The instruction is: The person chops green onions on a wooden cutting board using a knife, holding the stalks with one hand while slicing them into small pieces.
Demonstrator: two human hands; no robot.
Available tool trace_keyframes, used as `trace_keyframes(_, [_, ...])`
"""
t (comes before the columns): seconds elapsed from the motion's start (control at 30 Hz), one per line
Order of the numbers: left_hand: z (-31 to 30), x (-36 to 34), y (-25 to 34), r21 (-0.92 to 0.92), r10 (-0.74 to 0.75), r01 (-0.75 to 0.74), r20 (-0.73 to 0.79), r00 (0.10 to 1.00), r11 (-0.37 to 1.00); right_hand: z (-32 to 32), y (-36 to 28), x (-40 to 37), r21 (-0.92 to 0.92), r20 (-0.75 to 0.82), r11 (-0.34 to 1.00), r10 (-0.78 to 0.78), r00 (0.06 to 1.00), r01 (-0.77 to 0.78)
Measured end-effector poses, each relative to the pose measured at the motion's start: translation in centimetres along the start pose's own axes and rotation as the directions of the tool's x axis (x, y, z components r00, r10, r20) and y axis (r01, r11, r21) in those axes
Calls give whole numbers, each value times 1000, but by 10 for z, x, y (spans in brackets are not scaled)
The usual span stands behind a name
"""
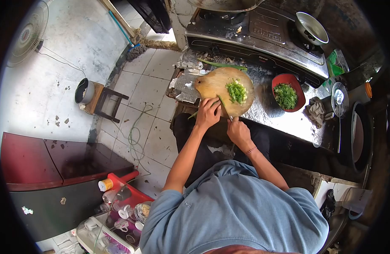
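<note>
A round wooden cutting board (216, 80) lies on the counter in front of me, with a pile of chopped green onion (236, 91) on its right half. My left hand (208, 113) is closed on a green onion stalk (193, 115) at the board's near edge; part of the stalk sticks out to the left. In my right hand (239, 133) is the handle of a knife (226, 107), its blade slanting over the board beside my left fingers. Another long green onion leaf (222, 64) lies behind the board. To the right, a red bowl (302, 100) holds chopped greens (285, 96).
Behind the counter (266, 118) stands a gas stove (254, 48) with a pan (312, 28). A crumpled cloth (315, 111) and a strainer (339, 99) are at the right. A stool (112, 103) with a pot and a fan (27, 36) are on the left.
</note>
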State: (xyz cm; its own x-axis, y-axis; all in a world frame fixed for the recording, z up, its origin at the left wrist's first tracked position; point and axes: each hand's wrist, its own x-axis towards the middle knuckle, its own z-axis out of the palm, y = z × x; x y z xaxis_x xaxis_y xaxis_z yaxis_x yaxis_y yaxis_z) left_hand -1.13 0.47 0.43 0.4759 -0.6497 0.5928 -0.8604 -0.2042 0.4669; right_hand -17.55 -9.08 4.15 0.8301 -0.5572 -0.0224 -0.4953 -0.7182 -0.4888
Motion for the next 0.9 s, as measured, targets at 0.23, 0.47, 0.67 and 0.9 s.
trace_keyframes(0.23, [2,-3,0,38,8,-8,-14,1000,999,1,0,13,-4,-29,1000,-28,999,28])
trace_keyframes(0.47, [3,-3,-1,6,-15,15,-27,1000,1000,-15,20,-6,-22,9,999,40,999,-40])
trace_keyframes(0.67, [1,-5,2,22,-18,18,-11,1000,1000,-10,39,10,18,2,998,55,998,-55])
trace_keyframes(0.9, [3,-6,-3,-13,21,-22,-28,999,1000,-11,24,3,76,29,996,54,998,-56])
